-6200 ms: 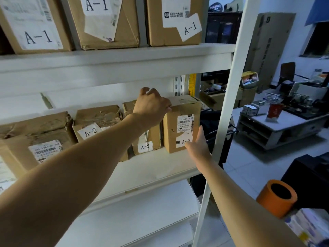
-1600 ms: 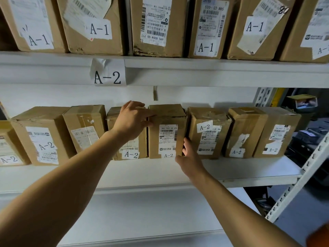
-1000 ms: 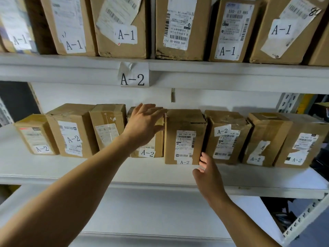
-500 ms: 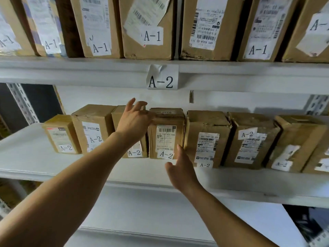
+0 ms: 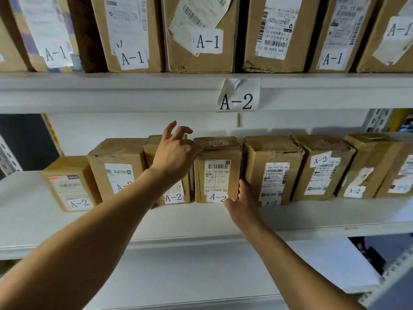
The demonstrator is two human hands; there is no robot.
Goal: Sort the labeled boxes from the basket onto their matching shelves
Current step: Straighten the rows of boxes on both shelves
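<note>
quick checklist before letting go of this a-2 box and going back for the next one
1. Box label matches shelf: the box reads A-2, the shelf tag reads A-2. ok
2. Box upright on the shelf: ok
3. Box in line with its neighbours, front faces roughly level: ok
4. Left hand free of the box: it rests against the top left corner, fingers spread. not ok
5. Right hand free of the box: it touches the lower right edge. not ok
6. Box pushed fully to the back: depth hidden. cannot tell
</note>
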